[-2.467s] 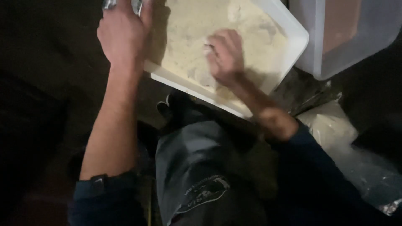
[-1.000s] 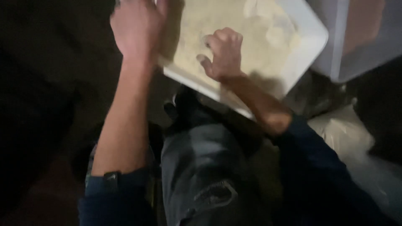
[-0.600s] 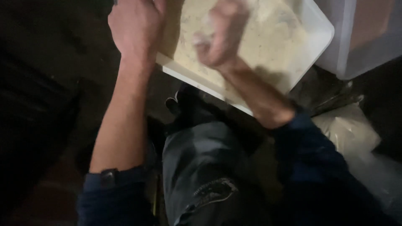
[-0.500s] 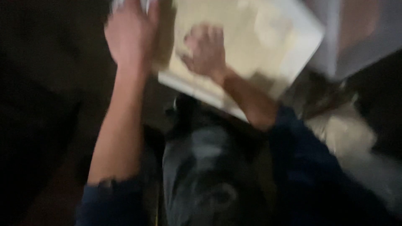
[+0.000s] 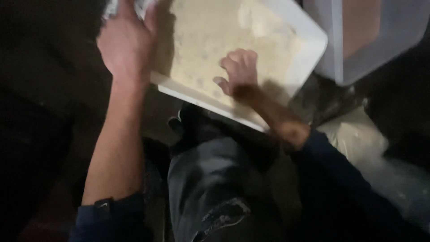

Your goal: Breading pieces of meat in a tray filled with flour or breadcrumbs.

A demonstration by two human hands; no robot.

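Clear plastic bag [image 5: 358, 139] of pale powder, lower right
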